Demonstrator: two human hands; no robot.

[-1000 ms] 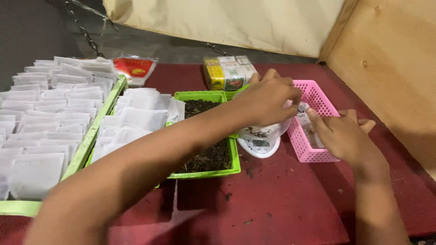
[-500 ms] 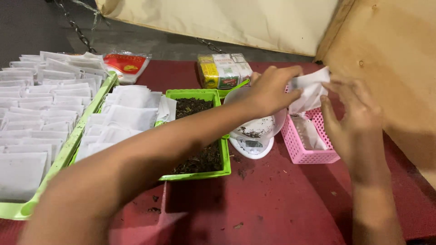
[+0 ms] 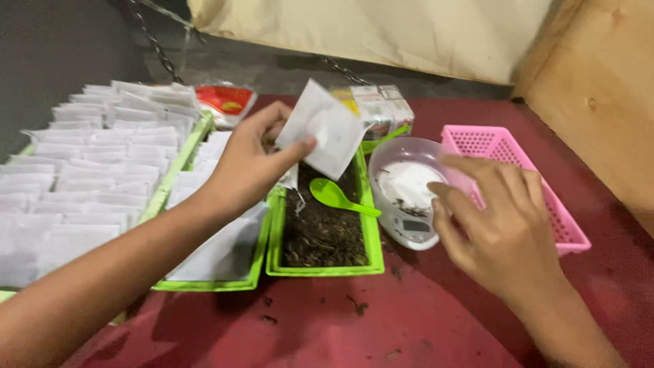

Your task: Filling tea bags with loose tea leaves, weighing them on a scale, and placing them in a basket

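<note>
Left hand (image 3: 248,163): thumb and fingers pinched on one corner of a white paper sachet (image 3: 323,129), held tilted above the far end of the green tray of loose tea (image 3: 323,235). Right hand (image 3: 501,228): spread, fingers loose, holding nothing, beside the clear bowl on the small scale (image 3: 407,194). Green spoon (image 3: 337,196) lies on the tea. Risk, judged: the corner pinch is slight, so the sachet may slip into the tea; the right hand could nudge the bowl and spill.
</note>
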